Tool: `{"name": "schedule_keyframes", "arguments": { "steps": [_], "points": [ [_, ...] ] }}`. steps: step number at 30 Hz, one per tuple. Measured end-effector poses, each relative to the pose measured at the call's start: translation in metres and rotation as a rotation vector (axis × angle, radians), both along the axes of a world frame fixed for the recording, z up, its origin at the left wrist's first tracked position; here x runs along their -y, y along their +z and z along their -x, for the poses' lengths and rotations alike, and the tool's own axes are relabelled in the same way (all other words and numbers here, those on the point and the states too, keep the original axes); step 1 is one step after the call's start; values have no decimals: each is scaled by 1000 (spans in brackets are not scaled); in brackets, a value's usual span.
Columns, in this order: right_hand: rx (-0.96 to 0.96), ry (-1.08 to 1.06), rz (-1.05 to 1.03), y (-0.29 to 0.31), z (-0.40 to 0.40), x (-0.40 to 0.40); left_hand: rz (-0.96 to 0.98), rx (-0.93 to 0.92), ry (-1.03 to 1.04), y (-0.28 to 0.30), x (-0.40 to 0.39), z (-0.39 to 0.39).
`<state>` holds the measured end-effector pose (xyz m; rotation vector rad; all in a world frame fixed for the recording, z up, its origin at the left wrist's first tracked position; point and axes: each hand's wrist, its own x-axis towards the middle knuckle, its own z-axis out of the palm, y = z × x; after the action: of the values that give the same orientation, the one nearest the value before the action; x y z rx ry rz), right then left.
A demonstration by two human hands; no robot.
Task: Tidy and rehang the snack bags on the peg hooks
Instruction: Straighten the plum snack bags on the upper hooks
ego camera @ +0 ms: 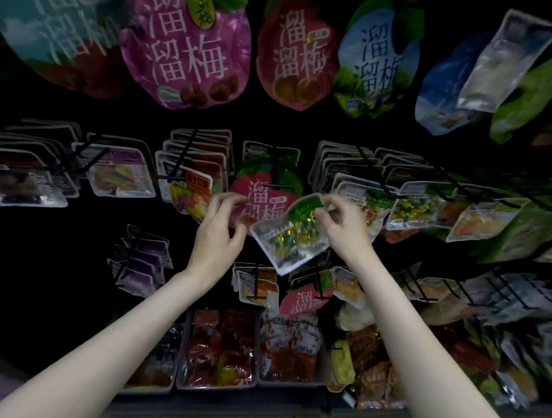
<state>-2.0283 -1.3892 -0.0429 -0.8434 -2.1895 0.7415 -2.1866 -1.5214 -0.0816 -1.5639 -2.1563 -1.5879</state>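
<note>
1. Clearly mid-rehang: green-topped clear snack bag point(294, 234) off any hook, tilted, between both hands in front of the pink plum bag point(262, 196).
2. Right hand point(341, 224) pinching the bag's top edge, probably to aim its hang hole at a peg hook point(386, 188).
3. Left hand point(220, 229) loosely curled beside the bag; contact unclear, seemingly holding nothing, ready to steady.

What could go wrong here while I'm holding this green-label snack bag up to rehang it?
1. The right hand pinches only the top edge of the green-label bag, which hangs tilted; it might slip into the trays below.
2. The left hand sits against the pink bag and could nudge it off its peg.
3. Dim light may make the hang hole hard to find.
</note>
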Motion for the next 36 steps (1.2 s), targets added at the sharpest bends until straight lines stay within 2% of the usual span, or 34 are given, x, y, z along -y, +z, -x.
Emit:
{"name": "schedule_keyframes", "arguments": {
  "steps": [6,9,13,18,22,27,32,36],
  "points": [
    [-52,-150,229,-26,-62,-20,57,-29,-74,2,-27,-31],
    [-170,-221,166,-21,-91,-33,63,-13,-115,3,-49,-53],
    [-151,-257,52,-19,-117,-54,56,-45,-204,10,-82,-78],
    [-212,-333,160,-31,-141,-73,72,-88,-183,17,-117,-94],
    [-252,-327,213,-29,-153,-81,85,-155,-116,17,-138,-104],
    [-259,-197,236,-24,-156,-87,119,-25,-68,12,-148,-110],
    [-232,-121,214,-28,-147,-90,70,23,-34,1,-130,-110],
    [-181,-64,138,-29,-123,-84,79,13,-100,-6,-116,-102]
  ]
}}
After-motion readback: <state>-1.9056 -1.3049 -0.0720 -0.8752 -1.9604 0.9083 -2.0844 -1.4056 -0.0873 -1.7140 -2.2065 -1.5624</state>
